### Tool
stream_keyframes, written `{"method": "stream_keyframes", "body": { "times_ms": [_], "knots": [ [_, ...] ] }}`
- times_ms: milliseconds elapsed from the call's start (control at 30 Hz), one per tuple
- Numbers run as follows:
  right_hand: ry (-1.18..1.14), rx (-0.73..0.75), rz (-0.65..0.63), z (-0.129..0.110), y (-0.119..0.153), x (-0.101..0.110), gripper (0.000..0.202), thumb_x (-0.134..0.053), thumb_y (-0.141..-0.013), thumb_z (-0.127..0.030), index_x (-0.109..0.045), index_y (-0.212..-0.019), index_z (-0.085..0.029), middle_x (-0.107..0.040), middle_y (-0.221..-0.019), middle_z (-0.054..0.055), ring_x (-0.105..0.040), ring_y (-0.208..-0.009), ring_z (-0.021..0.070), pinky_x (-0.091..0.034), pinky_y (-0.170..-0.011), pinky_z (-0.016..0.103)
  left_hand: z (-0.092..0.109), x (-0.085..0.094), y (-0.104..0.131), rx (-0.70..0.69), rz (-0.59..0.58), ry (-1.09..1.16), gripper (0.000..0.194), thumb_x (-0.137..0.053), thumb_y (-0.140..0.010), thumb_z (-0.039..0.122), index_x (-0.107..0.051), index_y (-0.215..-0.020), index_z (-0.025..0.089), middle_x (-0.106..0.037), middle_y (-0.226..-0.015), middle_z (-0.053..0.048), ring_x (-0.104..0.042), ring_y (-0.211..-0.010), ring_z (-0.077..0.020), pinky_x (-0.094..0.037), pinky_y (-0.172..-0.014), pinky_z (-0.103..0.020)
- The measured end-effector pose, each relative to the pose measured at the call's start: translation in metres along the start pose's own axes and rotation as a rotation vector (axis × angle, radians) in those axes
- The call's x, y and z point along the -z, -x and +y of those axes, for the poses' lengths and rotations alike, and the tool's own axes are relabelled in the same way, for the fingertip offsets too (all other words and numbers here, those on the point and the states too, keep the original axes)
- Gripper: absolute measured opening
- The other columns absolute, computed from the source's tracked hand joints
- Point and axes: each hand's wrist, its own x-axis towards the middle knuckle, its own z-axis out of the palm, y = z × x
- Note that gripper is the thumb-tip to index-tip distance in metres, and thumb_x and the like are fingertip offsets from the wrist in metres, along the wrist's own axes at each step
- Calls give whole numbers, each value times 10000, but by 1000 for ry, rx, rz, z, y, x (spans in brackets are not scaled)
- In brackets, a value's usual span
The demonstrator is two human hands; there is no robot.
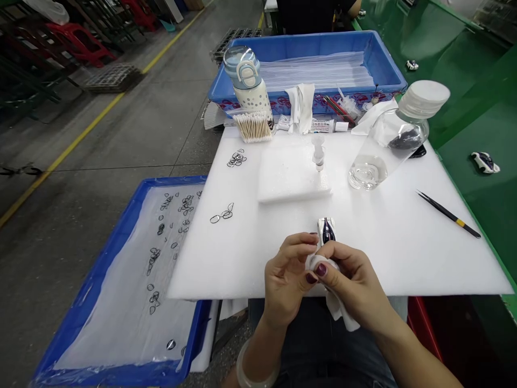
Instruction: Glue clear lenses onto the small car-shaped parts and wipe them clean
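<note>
My right hand (357, 280) pinches a white cloth (341, 312), its thumb and forefinger closed on a bunched fold while the loose end hangs below. Against that fold, my left hand (287, 277) is curled, thumb and fingers drawn together. Whatever small thing lies between its fingertips is hidden by the cloth and fingers. Just beyond both hands, a small white toy car (326, 229) with a dark top rests on the white foam sheet (242, 258). Thin black rings (222, 214) lie on the sheet to the left, with a pile of rings (236, 158) farther back.
A foam block (293, 175) carries a small syringe-like dispenser (318, 151). Behind stand cotton swabs (253, 128), a dotted bottle (252, 91) and a blue bin (315, 97). Rightward are a clear liquid bottle (375, 151) and tweezers (448, 214). A blue tray (121, 231) of rings sits left.
</note>
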Motion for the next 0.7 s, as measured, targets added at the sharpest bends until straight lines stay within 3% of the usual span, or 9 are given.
{"method": "stream_keyframes", "body": {
  "times_ms": [133, 267, 367, 467, 600, 700],
  "knots": [
    [-95, -19, -36, 3, -1, -6, 279, -738, -853, -313, -553, -704, -167, -398, -581, -66, -289, -483, 35, -317, -446, 144, -2, 0, 1, -22, 34, -9, 101, -827, -773, 367, -808, -835, 289, -731, -1002, -58, -682, -986, -167, -549, -930, -251],
    [-5, -90, -19, 3, 3, 1, 352, -740, -841, -367, -523, -655, -161, -369, -558, -61, -295, -485, 43, -288, -432, 153, 2, -3, -2, 51, 78, 99, 188, -853, -718, 441, -801, -768, 268, -722, -727, -38, -689, -755, -150, -587, -725, -232],
    [72, -56, 31, -4, 11, 13, 253, -737, -839, -357, -567, -788, -177, -485, -627, -44, -376, -482, 49, -322, -416, 152, 4, -2, -5, 147, 101, 192, 217, -862, -701, 450, -800, -777, 256, -727, -682, -25, -669, -627, -116, -577, -631, -196],
    [213, 42, 49, -13, 16, 20, 153, -676, -896, -295, -556, -903, -200, -656, -839, 13, -487, -513, 62, -432, -455, 179, 4, -1, -6, 169, 129, 235, 216, -875, -691, 426, -797, -774, 242, -741, -693, -21, -674, -610, -106, -577, -612, -172],
    [547, 295, 153, -19, 13, 19, 87, -674, -898, -197, -589, -884, -212, -587, -630, -45, -465, -489, 63, -373, -431, 159, 5, -1, -7, 172, 126, 264, 221, -883, -684, 409, -796, -777, 228, -745, -688, -19, -676, -587, -100, -585, -594, -163],
    [790, 548, 173, -19, 6, 14, 103, -683, -878, -129, -650, -943, -201, -610, -687, -27, -503, -542, 64, -402, -476, 172, 6, -2, -8, 186, 147, 262, 236, -900, -655, 407, -794, -761, 224, -740, -671, -16, -684, -584, -104, -589, -581, -156]
  ]
}}
